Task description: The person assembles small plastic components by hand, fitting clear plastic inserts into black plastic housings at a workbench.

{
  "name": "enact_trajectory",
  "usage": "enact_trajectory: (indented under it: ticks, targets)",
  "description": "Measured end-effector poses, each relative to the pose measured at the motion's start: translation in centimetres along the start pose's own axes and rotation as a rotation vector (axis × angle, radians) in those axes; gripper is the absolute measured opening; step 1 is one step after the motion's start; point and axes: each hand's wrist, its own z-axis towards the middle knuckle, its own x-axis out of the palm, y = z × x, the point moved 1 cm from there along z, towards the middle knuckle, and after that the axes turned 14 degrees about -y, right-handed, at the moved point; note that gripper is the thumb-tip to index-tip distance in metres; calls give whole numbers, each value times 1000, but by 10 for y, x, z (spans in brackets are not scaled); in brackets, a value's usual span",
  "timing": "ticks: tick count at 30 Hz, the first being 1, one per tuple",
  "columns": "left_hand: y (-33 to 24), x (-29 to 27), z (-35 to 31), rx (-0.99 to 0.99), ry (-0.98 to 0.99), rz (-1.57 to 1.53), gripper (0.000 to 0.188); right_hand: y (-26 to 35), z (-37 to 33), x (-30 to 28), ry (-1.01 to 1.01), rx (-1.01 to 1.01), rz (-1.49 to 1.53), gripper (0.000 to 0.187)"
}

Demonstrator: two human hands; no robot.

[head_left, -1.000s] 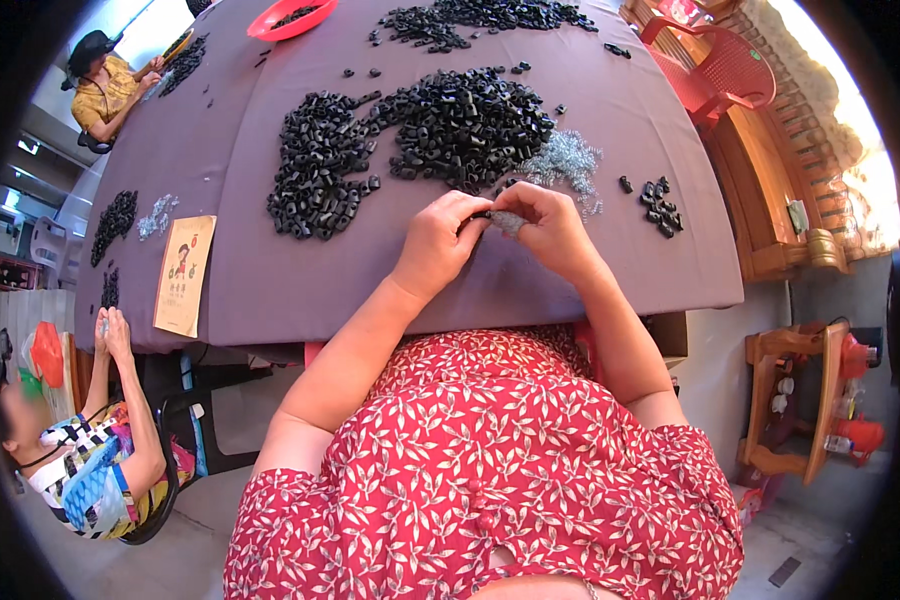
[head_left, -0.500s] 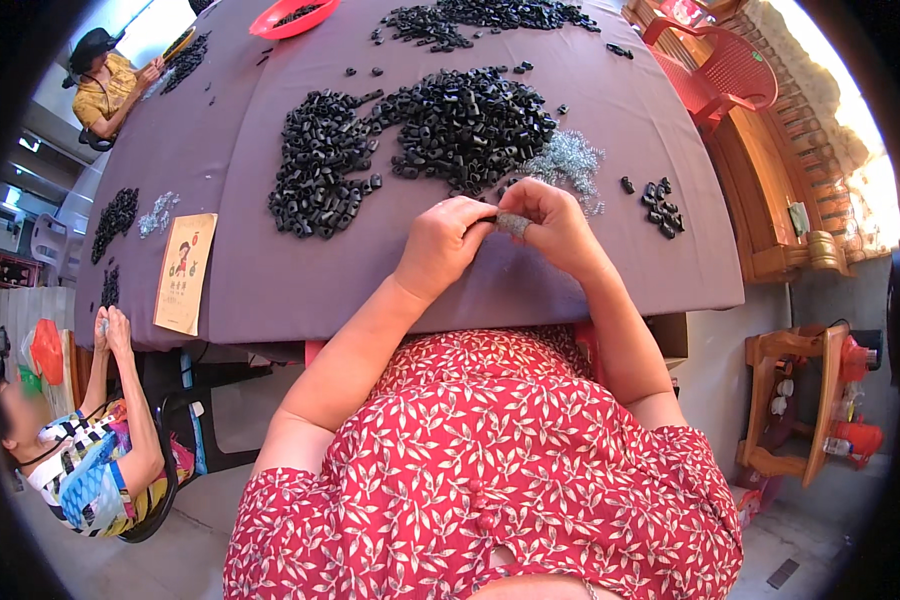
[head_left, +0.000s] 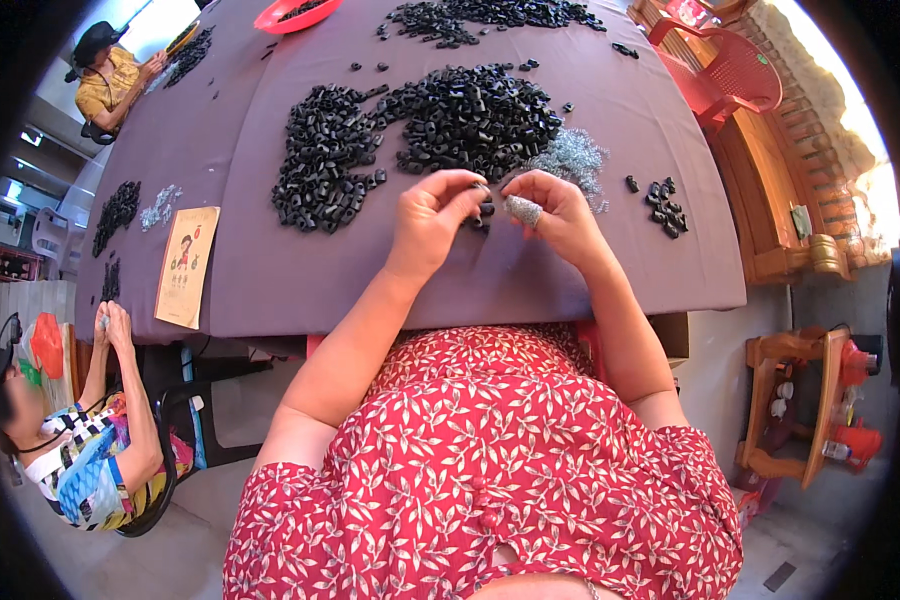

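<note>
My left hand (head_left: 425,225) is closed in a pinch above the near side of the table. A small dark piece shows at its fingertips, partly hidden by them. My right hand (head_left: 568,220) is beside it, a little apart, thumb and forefinger brought together; whatever lies between them is too small to make out. A grey wrap (head_left: 523,209) covers one of its digits. Just beyond my hands lies a large heap of black plastic pieces (head_left: 480,120), joined to a second black heap (head_left: 325,160) on the left. Small clear pieces (head_left: 575,160) form a pile behind my right hand.
Several loose black pieces (head_left: 667,208) lie to the right. On the left are a booklet (head_left: 186,268) and a person's hands (head_left: 112,318) at the table edge. Another person (head_left: 110,85) works at the far left. A red bowl (head_left: 295,14) and more black pieces (head_left: 490,15) are farther back.
My hands, which met at the fingertips, have drawn apart. The left has moved slightly left and up; the right has shifted slightly right.
</note>
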Motion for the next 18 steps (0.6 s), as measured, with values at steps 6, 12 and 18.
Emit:
enact_trajectory:
  ticks: [6,12,18]
  targets:
    - [10,-9,8,-205,-166,-165,16,-17,-3,5,-33,-227,-268,19]
    - [10,-9,9,-252,-198,-187,16,-1,-14,23,34,-534,-748,27]
    - [9,-3,5,-201,-156,-177,15,-4,-11,20,0,-484,-740,27]
